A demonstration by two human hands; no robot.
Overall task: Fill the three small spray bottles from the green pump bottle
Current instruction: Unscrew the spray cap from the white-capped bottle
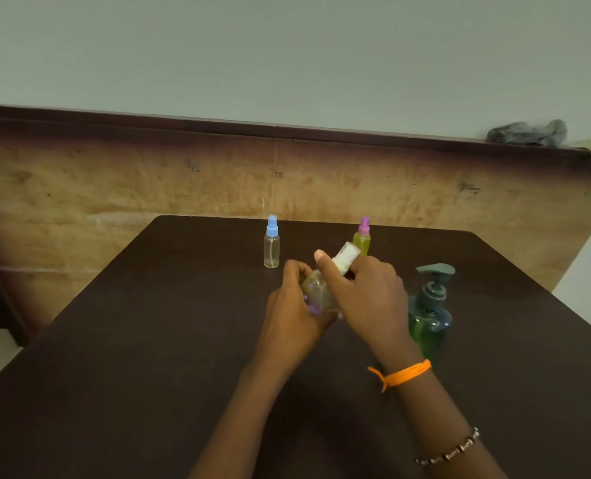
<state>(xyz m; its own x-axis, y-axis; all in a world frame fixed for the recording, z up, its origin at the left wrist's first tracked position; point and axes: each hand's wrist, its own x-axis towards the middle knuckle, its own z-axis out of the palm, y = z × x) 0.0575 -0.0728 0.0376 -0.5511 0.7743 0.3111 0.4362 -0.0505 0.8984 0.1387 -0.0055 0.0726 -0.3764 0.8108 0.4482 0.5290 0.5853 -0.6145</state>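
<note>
Fingers (325, 267) of both hands grip tilted white-capped spray bottle (321, 288).

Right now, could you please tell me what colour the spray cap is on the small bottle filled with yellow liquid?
Pink-purple spray cap, seen in the head view.

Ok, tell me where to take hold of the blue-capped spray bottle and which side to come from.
Grip the blue-capped spray bottle round its clear body, below the cap. It stands upright and apart from the other things on the table, so a sideways wrap should suit it. Probably come from its left with the left hand, since the right hand and the held bottle crowd its right.
</note>
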